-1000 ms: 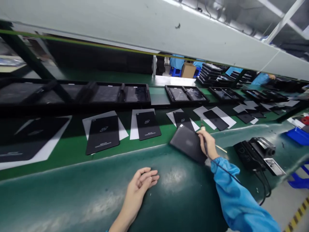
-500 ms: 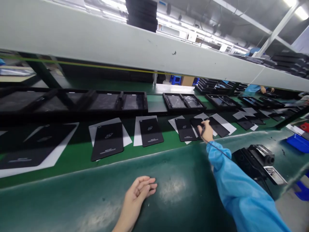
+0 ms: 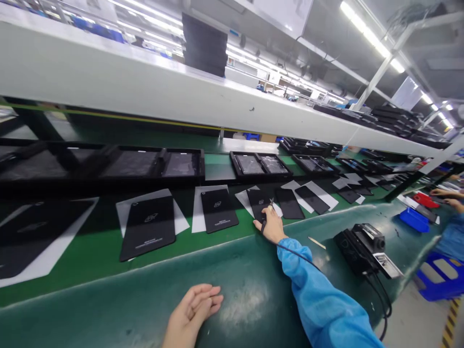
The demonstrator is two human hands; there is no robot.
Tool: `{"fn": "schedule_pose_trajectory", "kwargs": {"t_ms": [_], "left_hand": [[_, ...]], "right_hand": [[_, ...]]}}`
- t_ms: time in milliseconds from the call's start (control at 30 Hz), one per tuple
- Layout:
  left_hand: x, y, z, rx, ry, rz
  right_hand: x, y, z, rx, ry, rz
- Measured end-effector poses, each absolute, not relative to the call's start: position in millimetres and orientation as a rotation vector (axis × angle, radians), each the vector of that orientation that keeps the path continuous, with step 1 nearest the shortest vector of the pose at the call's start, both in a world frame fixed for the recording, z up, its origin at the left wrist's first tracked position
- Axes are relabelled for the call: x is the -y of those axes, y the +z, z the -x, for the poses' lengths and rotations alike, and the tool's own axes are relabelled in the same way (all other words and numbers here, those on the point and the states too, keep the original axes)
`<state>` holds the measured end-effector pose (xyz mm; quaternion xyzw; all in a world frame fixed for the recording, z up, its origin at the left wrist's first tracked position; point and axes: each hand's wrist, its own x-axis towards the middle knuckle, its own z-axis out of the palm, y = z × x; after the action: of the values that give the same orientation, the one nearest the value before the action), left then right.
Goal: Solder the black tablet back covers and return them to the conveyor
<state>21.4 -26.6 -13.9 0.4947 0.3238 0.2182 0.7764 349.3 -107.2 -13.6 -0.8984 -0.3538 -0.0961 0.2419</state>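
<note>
I am watching from far away through the head camera, and my right hand (image 3: 271, 227) is working at a black panel (image 3: 258, 203) that is lying on a white sheet (image 3: 241, 199). As I judge it, the step in hand is close work on this panel with a small dark tool (image 3: 263, 226), and a thin cord (image 3: 297, 255) is running from it back along my blue sleeve (image 3: 300, 275). My right hand is closed around the tool, pinching it, and the side of the hand is touching the near edge of the panel. I judge that the next move is calling for steady control of the tool at this spot. My left hand (image 3: 192, 309) is lying half open on the green mat (image 3: 108, 304), near the panel but not touching it, and it is holding nothing. Behind the panel, black frames (image 3: 259, 164) are standing in a row. To its left, more panels (image 3: 219, 210) are lying on sheets. To its right, a pale stick (image 3: 317, 242) and a black device (image 3: 357, 251) are lying on the mat. Far to its right, a co-worker's hand (image 3: 444, 192) is reaching beyond a blue tray (image 3: 415, 220)
</note>
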Motion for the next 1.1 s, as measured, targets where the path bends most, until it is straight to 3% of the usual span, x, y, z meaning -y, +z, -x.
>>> {"fn": "schedule_pose_trajectory", "kwargs": {"t_ms": [533,767,933,1100], "left_hand": [[28,-30,-28,-0.646,0.57,-0.995],[15,-20,-18,-0.687,0.713,-0.988],[14,-11,-13,-0.68,0.57,-0.937],[25,-15,-17,-0.62,0.548,-0.844]], "right_hand": [[160,55,-379,0.798,-0.68,1.965],[175,52,-275,1.029,-0.356,1.814],[174,29,-233,1.168,-0.021,1.757],[183,19,-239,1.195,-0.219,1.72]]}}
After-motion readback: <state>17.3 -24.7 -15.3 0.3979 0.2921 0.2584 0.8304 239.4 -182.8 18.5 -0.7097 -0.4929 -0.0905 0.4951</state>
